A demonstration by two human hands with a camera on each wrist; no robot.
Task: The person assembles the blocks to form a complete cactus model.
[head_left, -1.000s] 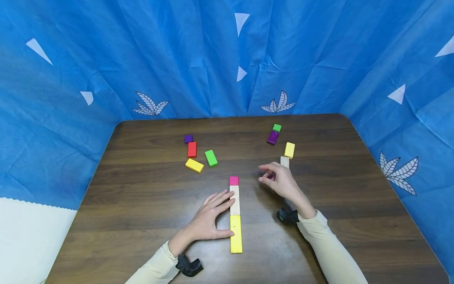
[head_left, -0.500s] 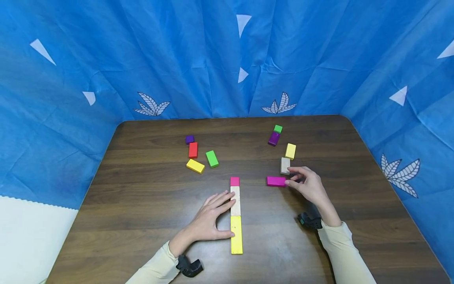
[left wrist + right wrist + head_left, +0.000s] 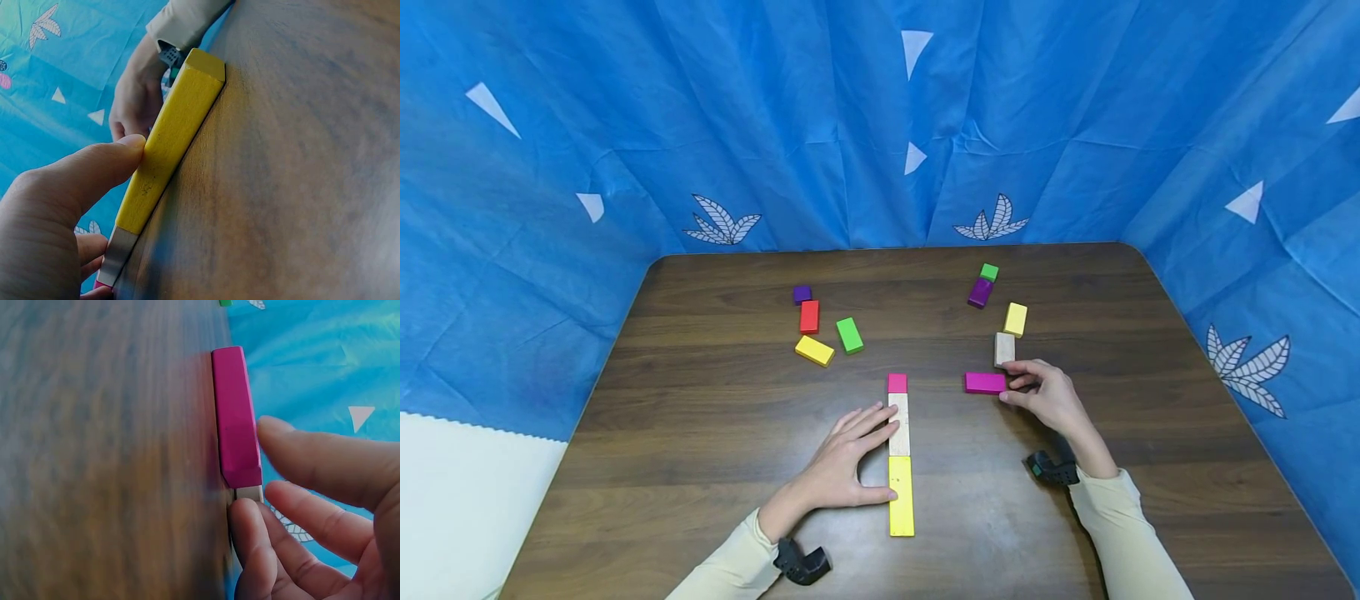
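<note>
In the head view my left hand (image 3: pixel 842 467) rests on the table with spread fingers, thumb and fingertips along the left side of a straight row. That row joins a long yellow block (image 3: pixel 901 496), an unpainted wooden block (image 3: pixel 899 425) and a small pink block (image 3: pixel 897 383). The left wrist view has the thumb tip against the yellow block's edge. My right hand (image 3: pixel 1048 396) lies at the right end of a magenta block (image 3: pixel 984 383), with loosely bent fingers. Its thumb tip is at the magenta block's near corner, its forefinger at the near end of a whitish block (image 3: pixel 1003 350).
A pale yellow block (image 3: pixel 1015 319), a purple block (image 3: pixel 980 292) and a small green block (image 3: pixel 989 272) stand farther back right. At back left are a small violet block (image 3: pixel 802 295), a red block (image 3: pixel 808 317), a yellow block (image 3: pixel 815 350) and a green block (image 3: pixel 850 335). Blue curtains surround the table.
My right hand has moved rightward from left of the whitish block to the magenta block's right end, uncovering the magenta block. Since half a second ago it has shifted only slightly. The left hand stays put.
</note>
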